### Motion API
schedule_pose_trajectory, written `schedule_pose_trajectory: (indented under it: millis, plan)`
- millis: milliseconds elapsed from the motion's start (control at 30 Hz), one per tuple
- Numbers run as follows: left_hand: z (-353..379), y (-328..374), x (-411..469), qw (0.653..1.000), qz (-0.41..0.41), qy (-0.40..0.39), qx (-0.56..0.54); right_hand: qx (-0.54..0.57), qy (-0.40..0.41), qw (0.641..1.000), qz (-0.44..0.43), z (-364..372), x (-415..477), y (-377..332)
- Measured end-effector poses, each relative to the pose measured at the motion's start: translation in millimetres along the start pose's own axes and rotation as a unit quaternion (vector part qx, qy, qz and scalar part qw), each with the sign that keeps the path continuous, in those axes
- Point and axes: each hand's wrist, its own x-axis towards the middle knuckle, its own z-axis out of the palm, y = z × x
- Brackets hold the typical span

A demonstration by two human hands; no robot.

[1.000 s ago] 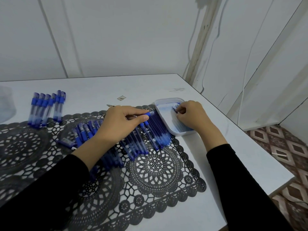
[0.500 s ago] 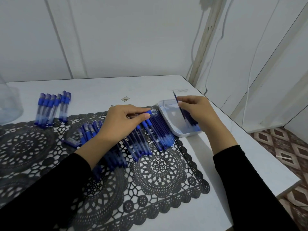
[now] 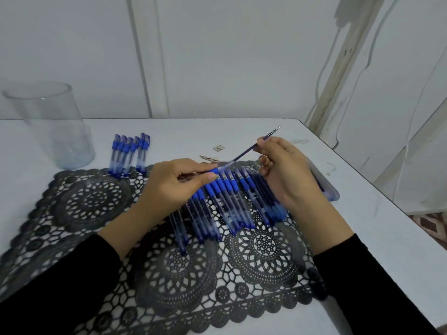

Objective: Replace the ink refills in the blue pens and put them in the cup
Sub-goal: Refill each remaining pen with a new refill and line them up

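While I watch centre frame, refill (image 3: 251,149) tip meets pen barrel (image 3: 217,170).
Left hand (image 3: 174,187) pinches the pen barrel; right hand (image 3: 285,175) pinches the refill.

Thin dark ink refill (image 3: 251,151) slants up-right, metal tip in air, lower end meeting blue-grip pen barrel (image 3: 215,170); right hand (image 3: 285,170) pinches refill, left hand (image 3: 174,187) pinches barrel. Row of blue pens (image 3: 227,201) lies side by side on lace mat (image 3: 169,274). Small batch of capped pens (image 3: 129,153) lies beside clear cup (image 3: 48,124), upright at counter (image 3: 242,131) far left
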Motion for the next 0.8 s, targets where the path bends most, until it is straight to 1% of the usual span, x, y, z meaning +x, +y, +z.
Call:
schedule_pose_trajectory:
  millis: [167, 300, 567, 800]
  plan:
    - [-27.3, -5.6, -20.4, 0.999, 0.014, 0.038, 0.001, 0.023, -0.02, 0.999, -0.019, 23.5, -11.1, 2.8]
    - [-40.7, -11.2, -29.6, 0.998, 0.017, 0.063, -0.006, 0.017, -0.022, 0.999, -0.031, 32.7, -17.5, 5.4]
    - [-45.4, -11.9, -33.8, 0.998, 0.002, 0.061, -0.02, 0.003, -0.036, 0.998, -0.048, 37.6, -27.5, 7.3]
    - [-46.4, -15.0, -33.6, 0.998, 0.01, 0.067, -0.021, -0.005, -0.037, 0.997, -0.064, 39.5, -31.2, 6.6]
